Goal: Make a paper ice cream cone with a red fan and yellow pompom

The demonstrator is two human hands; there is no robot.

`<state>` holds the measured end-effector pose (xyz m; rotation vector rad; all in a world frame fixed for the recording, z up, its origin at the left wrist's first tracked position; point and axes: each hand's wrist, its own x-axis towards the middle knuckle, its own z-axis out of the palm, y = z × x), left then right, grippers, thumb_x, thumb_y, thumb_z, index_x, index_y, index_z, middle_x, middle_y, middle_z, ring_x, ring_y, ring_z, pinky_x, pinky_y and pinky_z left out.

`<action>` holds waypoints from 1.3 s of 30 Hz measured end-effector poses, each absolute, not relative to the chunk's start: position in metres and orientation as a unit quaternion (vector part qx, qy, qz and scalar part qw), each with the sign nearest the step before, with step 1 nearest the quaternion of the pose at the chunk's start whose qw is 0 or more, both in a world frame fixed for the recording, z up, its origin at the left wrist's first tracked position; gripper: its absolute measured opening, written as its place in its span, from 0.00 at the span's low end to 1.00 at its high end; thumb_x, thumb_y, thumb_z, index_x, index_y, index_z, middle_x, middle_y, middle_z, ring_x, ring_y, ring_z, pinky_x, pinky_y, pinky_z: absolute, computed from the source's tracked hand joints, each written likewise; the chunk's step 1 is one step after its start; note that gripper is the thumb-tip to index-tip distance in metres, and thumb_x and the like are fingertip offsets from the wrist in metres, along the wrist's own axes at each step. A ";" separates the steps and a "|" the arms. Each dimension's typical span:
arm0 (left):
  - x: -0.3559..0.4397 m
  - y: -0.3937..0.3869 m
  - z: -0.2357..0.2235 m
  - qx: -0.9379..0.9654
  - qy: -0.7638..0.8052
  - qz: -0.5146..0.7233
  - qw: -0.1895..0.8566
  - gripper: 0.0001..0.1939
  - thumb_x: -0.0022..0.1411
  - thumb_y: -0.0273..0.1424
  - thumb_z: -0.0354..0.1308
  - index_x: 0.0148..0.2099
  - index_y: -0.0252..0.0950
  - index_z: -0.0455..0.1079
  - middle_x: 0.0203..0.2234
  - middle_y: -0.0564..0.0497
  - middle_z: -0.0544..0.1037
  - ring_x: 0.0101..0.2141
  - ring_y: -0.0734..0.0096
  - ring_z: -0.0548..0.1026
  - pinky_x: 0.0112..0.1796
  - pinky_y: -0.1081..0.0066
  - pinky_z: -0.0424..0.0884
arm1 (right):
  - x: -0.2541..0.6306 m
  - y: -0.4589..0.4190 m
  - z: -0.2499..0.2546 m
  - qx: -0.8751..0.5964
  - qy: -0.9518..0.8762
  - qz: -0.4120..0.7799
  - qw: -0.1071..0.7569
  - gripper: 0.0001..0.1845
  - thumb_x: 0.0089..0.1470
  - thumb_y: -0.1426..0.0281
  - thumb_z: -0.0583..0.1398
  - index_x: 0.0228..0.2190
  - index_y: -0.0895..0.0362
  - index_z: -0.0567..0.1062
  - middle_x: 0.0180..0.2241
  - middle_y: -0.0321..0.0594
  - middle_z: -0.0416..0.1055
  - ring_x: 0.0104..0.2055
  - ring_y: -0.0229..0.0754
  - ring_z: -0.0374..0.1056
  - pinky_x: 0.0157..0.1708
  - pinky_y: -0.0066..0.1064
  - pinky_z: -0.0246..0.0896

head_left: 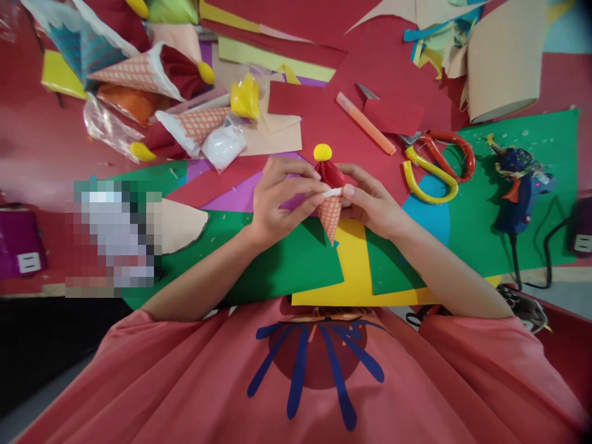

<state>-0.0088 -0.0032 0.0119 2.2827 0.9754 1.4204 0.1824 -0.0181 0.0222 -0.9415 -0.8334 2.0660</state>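
Between my two hands is a small craft ice cream cone (330,213) with an orange checked body, a white rim, a dark red top and a yellow ball. Its tip points down toward me. My left hand (282,200) pinches the white rim from the left, thumb and fingers together. From the right, my right hand (370,200) grips the same rim with its thumb in front; some of its fingers are hidden behind the cone. Green sheets (259,265) and a yellow sheet (356,259) lie underneath.
Scissors (432,166) with red and yellow handles and an orange marker (365,123) lie beyond my right hand. A blue glue gun (520,191) with its cord is at the right. Larger craft cones (134,74), clay bags (224,145) and paper scraps fill the far left. A beige roll (504,61) stands far right.
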 end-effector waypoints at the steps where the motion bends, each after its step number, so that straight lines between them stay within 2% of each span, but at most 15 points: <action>1: -0.009 -0.004 0.012 0.793 0.335 0.489 0.143 0.03 0.67 0.36 0.57 0.42 0.48 0.72 0.34 0.56 0.78 0.36 0.73 0.77 0.37 0.64 0.76 | 0.182 -0.018 0.022 -0.367 -0.326 0.796 0.354 0.28 0.46 0.55 0.69 0.45 0.50 0.68 0.27 0.25 0.68 0.29 0.29 0.68 0.33 0.22 0.68; 5: -0.008 -0.004 0.014 0.800 0.322 0.489 0.131 0.04 0.67 0.35 0.57 0.43 0.48 0.72 0.33 0.56 0.79 0.36 0.74 0.78 0.37 0.65 0.75 | 0.180 -0.019 0.021 -0.388 -0.356 0.774 0.350 0.27 0.46 0.53 0.68 0.44 0.50 0.69 0.28 0.27 0.69 0.29 0.31 0.68 0.31 0.24 0.67; 11: -0.009 -0.004 0.012 0.798 0.332 0.485 0.135 0.06 0.65 0.39 0.59 0.44 0.49 0.71 0.33 0.56 0.80 0.34 0.72 0.79 0.36 0.64 0.76 | 0.181 -0.019 0.018 -0.398 -0.375 0.759 0.353 0.32 0.45 0.50 0.68 0.47 0.49 0.67 0.30 0.29 0.71 0.33 0.34 0.70 0.33 0.26 0.69; 17: -0.010 -0.004 0.012 0.775 0.360 0.499 0.144 0.04 0.65 0.37 0.60 0.43 0.51 0.72 0.32 0.56 0.80 0.34 0.72 0.79 0.35 0.64 0.76 | 0.182 -0.017 0.010 -0.378 -0.429 0.732 0.371 0.37 0.42 0.59 0.72 0.52 0.48 0.66 0.36 0.30 0.73 0.38 0.34 0.71 0.40 0.28 0.69; 21: -0.010 0.000 0.013 0.792 0.318 0.510 0.102 0.06 0.64 0.33 0.61 0.44 0.48 0.73 0.31 0.56 0.80 0.32 0.74 0.78 0.33 0.66 0.75 | 0.182 -0.018 0.009 -0.397 -0.449 0.711 0.367 0.37 0.43 0.58 0.71 0.53 0.48 0.65 0.35 0.30 0.73 0.39 0.37 0.71 0.41 0.32 0.69; 24: -0.010 0.002 0.011 0.795 0.305 0.515 0.098 0.07 0.64 0.33 0.60 0.46 0.46 0.73 0.31 0.54 0.80 0.33 0.72 0.78 0.34 0.65 0.74 | 0.181 -0.018 0.011 -0.406 -0.444 0.709 0.368 0.36 0.42 0.58 0.71 0.52 0.48 0.65 0.35 0.30 0.73 0.39 0.38 0.71 0.41 0.33 0.70; 28: -0.010 0.001 0.009 0.795 0.313 0.507 0.113 0.10 0.65 0.38 0.59 0.47 0.44 0.74 0.31 0.52 0.79 0.33 0.71 0.77 0.34 0.66 0.74 | 0.178 -0.019 0.016 -0.418 -0.441 0.702 0.371 0.35 0.41 0.58 0.72 0.48 0.49 0.65 0.35 0.32 0.73 0.37 0.38 0.72 0.39 0.32 0.70; 32: -0.011 0.000 0.008 0.793 0.347 0.487 0.119 0.06 0.63 0.35 0.61 0.44 0.46 0.74 0.30 0.54 0.79 0.31 0.72 0.77 0.34 0.66 0.74 | 0.177 -0.019 0.020 -0.429 -0.432 0.703 0.367 0.34 0.39 0.58 0.73 0.45 0.50 0.65 0.37 0.33 0.73 0.36 0.37 0.71 0.38 0.31 0.70; 36: -0.012 -0.001 0.008 0.798 0.367 0.458 0.136 0.05 0.65 0.37 0.58 0.42 0.47 0.74 0.31 0.54 0.80 0.33 0.71 0.78 0.36 0.65 0.74 | 0.179 -0.019 0.022 -0.426 -0.392 0.730 0.363 0.26 0.48 0.51 0.66 0.43 0.50 0.67 0.33 0.31 0.71 0.33 0.34 0.70 0.31 0.25 0.69; 39: -0.010 -0.002 0.008 0.796 0.354 0.472 0.133 0.07 0.65 0.39 0.58 0.41 0.44 0.73 0.30 0.54 0.80 0.32 0.72 0.78 0.36 0.66 0.73 | 0.180 -0.019 0.023 -0.428 -0.383 0.735 0.361 0.23 0.51 0.50 0.64 0.41 0.51 0.68 0.28 0.29 0.69 0.29 0.32 0.68 0.26 0.22 0.65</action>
